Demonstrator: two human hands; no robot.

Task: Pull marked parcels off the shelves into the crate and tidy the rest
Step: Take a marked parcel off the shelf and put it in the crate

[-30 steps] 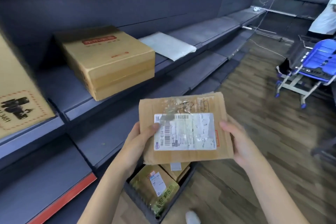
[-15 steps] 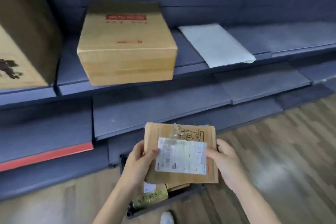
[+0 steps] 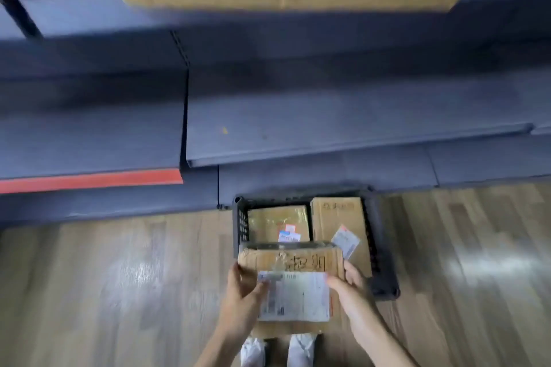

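Both hands, left and right, grip a flat brown labelled cardboard parcel above the black plastic crate, which already holds two parcels; shelves remain.

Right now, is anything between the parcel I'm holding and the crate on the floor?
Nothing visible blocks it. The marked parcel, held by the left hand and right hand, hangs over the crate's near end. Two parcels already lie inside.

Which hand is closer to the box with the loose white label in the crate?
Right. The right hand grips the held parcel directly in front of that box; the left hand grips the parcel's opposite edge, farther away.
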